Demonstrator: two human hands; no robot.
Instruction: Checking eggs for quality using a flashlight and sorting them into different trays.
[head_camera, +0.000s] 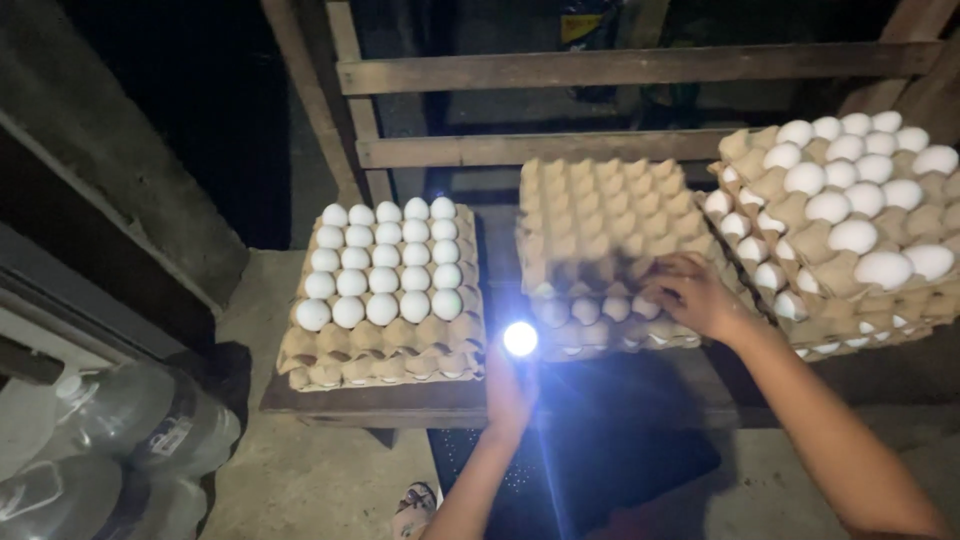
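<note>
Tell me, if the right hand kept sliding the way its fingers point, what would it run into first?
The right hand already rests on the empty cardboard egg tray topping the middle stack. Its fingers point left across it, so it would probably just cross more empty cups; the white eggs lie further left.

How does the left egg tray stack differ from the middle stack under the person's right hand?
The left stack has its top tray mostly filled with white eggs, only the front row bare; the middle stack is topped by an empty tray, with eggs showing only beneath its front edge. The right hand touches the middle stack; nothing touches the left stack. Both are brown cardboard trays.
</note>
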